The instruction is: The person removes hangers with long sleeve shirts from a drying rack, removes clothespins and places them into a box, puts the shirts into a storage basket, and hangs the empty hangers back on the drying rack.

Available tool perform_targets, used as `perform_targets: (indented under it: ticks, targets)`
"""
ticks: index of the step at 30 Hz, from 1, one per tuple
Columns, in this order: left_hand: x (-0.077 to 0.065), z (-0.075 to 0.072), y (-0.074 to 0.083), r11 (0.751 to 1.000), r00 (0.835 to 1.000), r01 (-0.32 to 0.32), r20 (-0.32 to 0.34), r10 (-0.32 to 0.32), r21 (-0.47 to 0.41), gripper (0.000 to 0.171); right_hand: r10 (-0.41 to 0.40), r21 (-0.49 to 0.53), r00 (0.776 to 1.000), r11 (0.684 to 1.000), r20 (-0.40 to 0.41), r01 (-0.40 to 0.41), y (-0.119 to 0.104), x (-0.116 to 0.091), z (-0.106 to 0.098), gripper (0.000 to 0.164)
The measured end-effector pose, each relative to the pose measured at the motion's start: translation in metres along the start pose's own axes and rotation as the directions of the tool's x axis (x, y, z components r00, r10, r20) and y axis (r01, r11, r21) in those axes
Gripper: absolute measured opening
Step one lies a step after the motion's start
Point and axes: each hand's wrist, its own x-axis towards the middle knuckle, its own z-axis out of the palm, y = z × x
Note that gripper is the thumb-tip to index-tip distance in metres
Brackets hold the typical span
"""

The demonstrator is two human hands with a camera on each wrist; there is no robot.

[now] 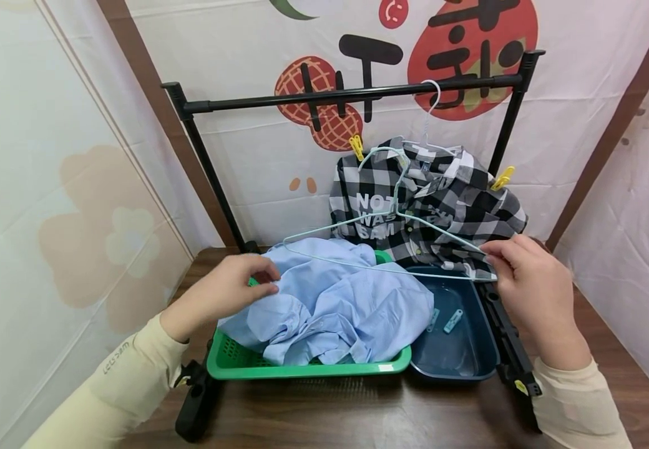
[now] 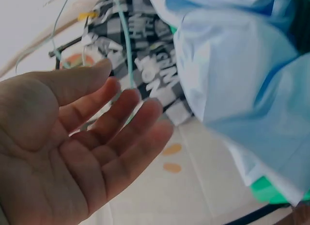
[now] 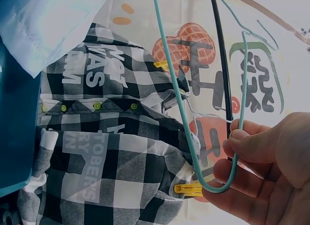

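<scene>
My right hand (image 1: 532, 293) pinches one end of a pale green wire hanger (image 1: 347, 265), which is held up above the basket with its hook upward. In the right wrist view, thumb and fingertips grip the hanger's bent corner (image 3: 220, 188). My left hand (image 1: 234, 284) hovers by the hanger's other end with fingers loosely bent and holds nothing; its palm shows in the left wrist view. Below lies a crumpled light blue garment (image 1: 336, 305), heaped in a green basket (image 1: 307, 372).
A black-and-white checked shirt (image 1: 442, 206) hangs on a white hanger (image 1: 432, 100) from a black rack bar (image 1: 302, 98), with yellow clips (image 1: 503, 178) at its shoulders. Right of the basket, a dark blue tray (image 1: 453, 358) holds blue clips (image 1: 453, 321).
</scene>
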Motion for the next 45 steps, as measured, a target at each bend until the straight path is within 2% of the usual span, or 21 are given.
perform_targets:
  ticks: [3, 5, 9, 13, 17, 23, 29, 33, 35, 38, 42, 45]
  targets:
    - [0.004, -0.013, -0.007, 0.999, 0.994, 0.045, -0.100, -0.046, -0.012, 0.010, 0.004, 0.007, 1.000, 1.000, 0.002, -0.004, 0.001, -0.001, 0.001, 0.015]
    - [0.007, -0.022, -0.011, 0.996, 0.982, 0.082, -0.170, -0.087, -0.033, 0.009, 0.004, 0.009, 1.000, 1.000, 0.000, -0.004, 0.001, -0.001, 0.002, 0.016]
    - [0.015, -0.039, -0.023, 0.988, 0.944, 0.145, -0.291, -0.155, -0.057, 0.010, 0.003, 0.005, 1.000, 1.000, -0.006, -0.003, 0.001, -0.002, 0.002, 0.015]
    - [0.024, -0.051, -0.036, 0.980, 0.900, 0.190, -0.388, -0.197, -0.057, 0.018, -0.001, 0.002, 1.000, 1.000, -0.011, 0.001, 0.000, -0.002, 0.002, 0.015]
    - [0.033, -0.061, -0.047, 0.969, 0.839, 0.224, -0.484, -0.247, -0.106, 0.029, -0.006, 0.001, 1.000, 1.000, -0.015, 0.006, 0.000, -0.001, 0.002, 0.015]
    - [0.050, -0.076, -0.064, 0.943, 0.725, 0.264, -0.604, -0.331, -0.200, 0.035, -0.009, 0.000, 1.000, 1.000, -0.014, 0.009, -0.001, 0.000, 0.003, 0.016]
    - [0.068, -0.086, -0.087, 0.895, 0.628, 0.283, -0.639, -0.445, -0.345, 0.044, -0.018, 0.000, 1.000, 1.000, -0.013, 0.018, -0.002, 0.001, 0.005, 0.016]
    - [0.080, -0.089, -0.101, 0.847, 0.582, 0.325, -0.617, -0.530, -0.420, 0.054, -0.023, 0.006, 1.000, 1.000, -0.016, 0.023, -0.002, 0.000, 0.006, 0.018]
    - [0.086, -0.089, -0.107, 0.822, 0.569, 0.340, -0.596, -0.567, -0.457, 0.059, -0.026, 0.007, 0.999, 1.000, -0.019, 0.026, -0.002, 0.000, 0.007, 0.017]
    - [0.094, -0.089, -0.117, 0.799, 0.558, 0.346, -0.577, -0.596, -0.492, 0.063, -0.036, 0.004, 0.999, 0.999, -0.030, 0.036, -0.001, -0.001, 0.010, 0.017]
    - [0.103, -0.087, -0.129, 0.788, 0.579, 0.337, -0.547, -0.604, -0.514, 0.065, -0.065, -0.004, 0.997, 0.998, -0.050, 0.065, 0.000, -0.001, 0.015, 0.017]
    - [0.107, -0.085, -0.136, 0.799, 0.596, 0.329, -0.546, -0.589, -0.503, 0.063, -0.087, -0.006, 0.994, 0.996, -0.061, 0.087, -0.001, 0.001, 0.019, 0.016]
